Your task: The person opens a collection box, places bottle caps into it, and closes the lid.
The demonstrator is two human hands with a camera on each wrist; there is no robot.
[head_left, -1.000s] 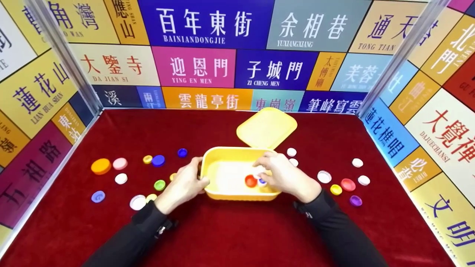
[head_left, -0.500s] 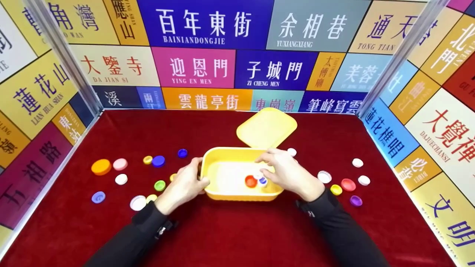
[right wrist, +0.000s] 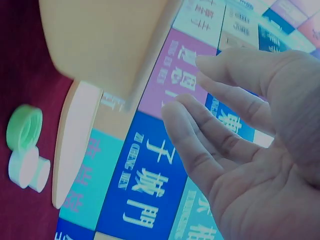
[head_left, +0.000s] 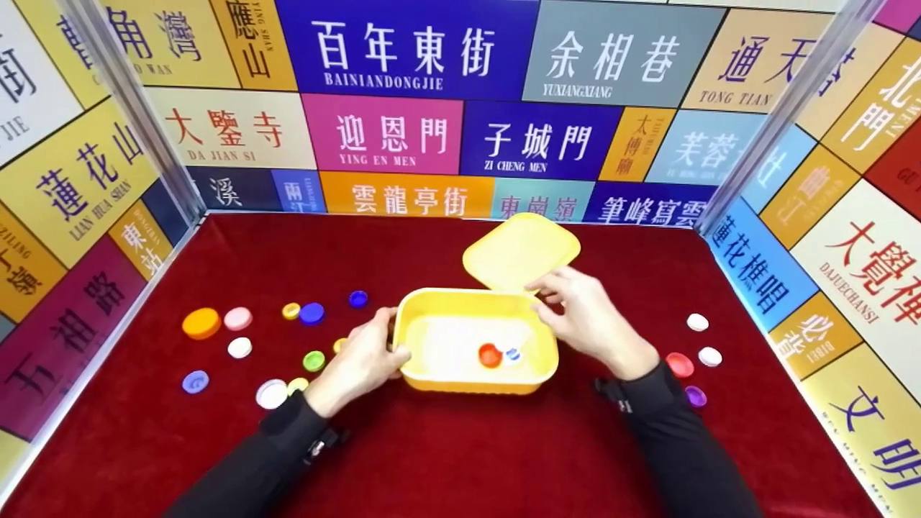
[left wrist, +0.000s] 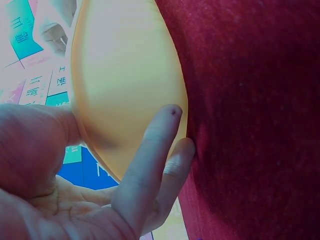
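Note:
My left hand (head_left: 363, 356) grips the left end of a yellow plastic box (head_left: 468, 385). In the left wrist view two fingertips (left wrist: 170, 117) press on the box wall (left wrist: 125, 60), with the thumb at its rim. A red bottle cap (head_left: 491, 355) and a small blue-and-white cap (head_left: 513, 355) lie inside the box, right of its middle. Over the box's right rim hangs my right hand (head_left: 593, 316), fingers loosely bent and holding nothing. The right wrist view shows the same bare fingers (right wrist: 182, 132) beside the box (right wrist: 105, 40).
The yellow lid (head_left: 522, 248) lies behind the box. Several caps are scattered at left, among them orange (head_left: 201, 324), pink (head_left: 238, 319) and green (head_left: 314, 360). To the right are red (head_left: 679, 365), white (head_left: 697, 321) and purple (head_left: 695, 396) caps on the red cloth.
My right hand has let go of a white cap inside the box and moved up and right to the rim. The left hand keeps its hold on the box.

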